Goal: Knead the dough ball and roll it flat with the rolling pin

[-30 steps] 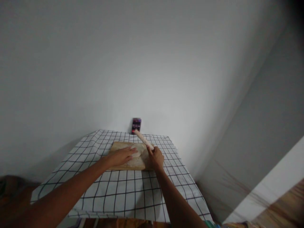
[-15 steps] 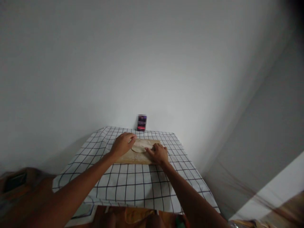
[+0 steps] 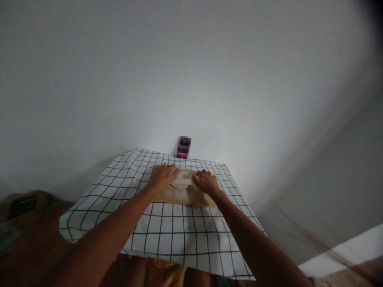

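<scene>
Head camera view shows a thin piece of dough (image 3: 180, 186) lying on a wooden board (image 3: 186, 196), with its rounded near edge inside the edge of the board. Across the dough lies a pale rolling pin (image 3: 184, 181), placed nearly from left to right, and both its ends go out of sight under the hands. At the left end, the left hand (image 3: 164, 174) rests from above with its fingers close together; if they are closed around the wood, I cannot tell. At the other end, the right hand (image 3: 206, 181) is curled and clamped on the pin, near the right edge of the board. Between the two hands a short part of the pin is visible. Nearer to the person, a floury strip of board continues until its straight front edge. After this edge comes a checked cloth (image 3: 166, 235), which covers the table and gives broad room in front; on the left there is also wide space, on the right a narrower one, and behind the board only a small band before the wall (image 3: 191, 79). The cloth drops a little over the near side of the table. At the far edge, a dark pixelated object (image 3: 183, 147) stands upright, close to the wall and well apart from the hands. Low on the left, beyond the table, is a brown box-like thing (image 3: 26, 205) with a dark greenish front; its contents are too blurred to tell.
</scene>
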`<state>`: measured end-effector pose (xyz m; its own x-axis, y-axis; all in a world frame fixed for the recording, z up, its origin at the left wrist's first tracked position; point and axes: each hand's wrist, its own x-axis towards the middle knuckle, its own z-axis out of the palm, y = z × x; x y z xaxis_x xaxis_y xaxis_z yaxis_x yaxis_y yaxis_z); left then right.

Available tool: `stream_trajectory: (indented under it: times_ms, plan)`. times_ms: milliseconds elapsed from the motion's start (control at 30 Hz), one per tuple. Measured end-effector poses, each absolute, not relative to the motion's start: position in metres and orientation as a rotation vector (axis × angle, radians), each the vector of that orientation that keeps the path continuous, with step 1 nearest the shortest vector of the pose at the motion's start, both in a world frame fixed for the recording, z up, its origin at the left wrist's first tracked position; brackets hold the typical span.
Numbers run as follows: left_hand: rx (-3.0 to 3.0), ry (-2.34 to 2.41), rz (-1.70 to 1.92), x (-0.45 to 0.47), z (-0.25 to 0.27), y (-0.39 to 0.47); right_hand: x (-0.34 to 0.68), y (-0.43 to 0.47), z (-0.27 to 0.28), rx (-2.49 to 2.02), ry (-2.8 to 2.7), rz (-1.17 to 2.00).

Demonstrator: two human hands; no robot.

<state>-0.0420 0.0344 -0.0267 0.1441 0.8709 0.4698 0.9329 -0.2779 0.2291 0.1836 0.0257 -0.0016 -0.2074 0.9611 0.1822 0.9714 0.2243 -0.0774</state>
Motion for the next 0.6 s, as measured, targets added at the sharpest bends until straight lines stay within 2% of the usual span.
stream_trajectory:
  times_ms: [233, 600]
  plan:
    - [-2.239, -1.874, -0.733, -0.038, -0.025, 0.054, 0.188, 0.047, -0.019, -1.782, -2.271, -0.063]
    - [-2.281, -1.739, -0.696, -0.029, -0.011, 0.021, 0.191, 0.004, -0.045, -1.662, -2.178, -0.139]
